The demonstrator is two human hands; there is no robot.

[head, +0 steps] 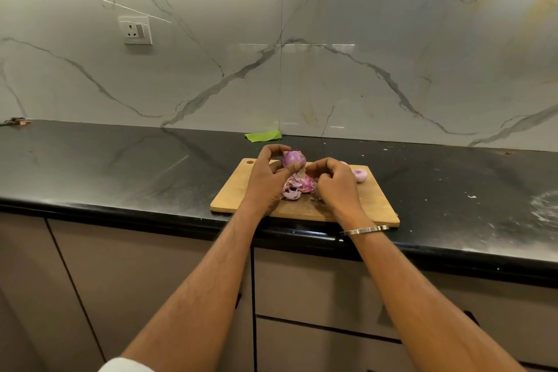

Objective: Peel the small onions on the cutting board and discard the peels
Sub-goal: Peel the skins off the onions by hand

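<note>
A home kitchen: a black stone table (pixel 120 160) over flat-fronted base cabinets (pixel 151 275), a veined marble backsplash (pixel 362 54) with a wall socket (pixel 135 30), and a wooden cutting board (pixel 235 190).

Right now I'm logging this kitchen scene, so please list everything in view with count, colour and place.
cutting board: one, wooden, at the counter's front edge
held onion: one, purple, above the board
peeled onion: one, pale pink, board's right rear
peels: a pile, purple, mid-board
green scrap: one, at the wall's foot
counter: one, black
socket: one, white, on the marble wall
bracelet: one, silver, right wrist
left hand: grips the held onion
right hand: fingers curled beside it, contents unclear
</note>
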